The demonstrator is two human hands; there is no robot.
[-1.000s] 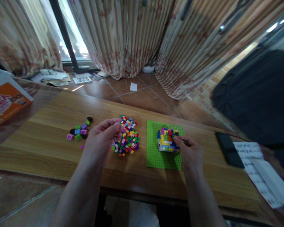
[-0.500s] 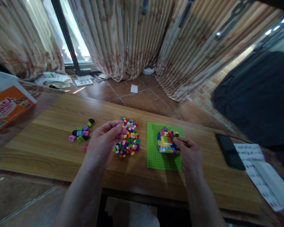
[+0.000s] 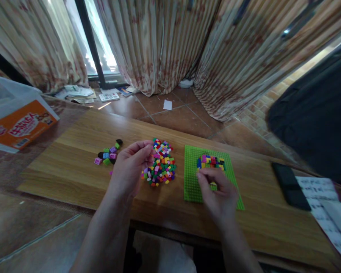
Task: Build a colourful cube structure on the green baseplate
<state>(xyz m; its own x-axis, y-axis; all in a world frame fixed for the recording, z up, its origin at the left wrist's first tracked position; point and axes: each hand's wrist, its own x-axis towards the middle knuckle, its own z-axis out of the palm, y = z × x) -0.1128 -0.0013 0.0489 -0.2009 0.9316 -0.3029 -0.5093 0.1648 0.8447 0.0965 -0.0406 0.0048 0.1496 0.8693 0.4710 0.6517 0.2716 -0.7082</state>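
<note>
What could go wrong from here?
1. The right hand covers the near part of the brick build; a bump there might knock bricks loose.
2. The left hand is close to the loose small bricks; a brush could scatter them.
3. Scattered pieces might mix with the larger bricks on the hand's other side.

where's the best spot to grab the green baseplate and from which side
Probably its left edge, approached from the left: the green baseplate lies flat with bare studs there, while the multicoloured brick build and right hand cover areas farther right.
</note>
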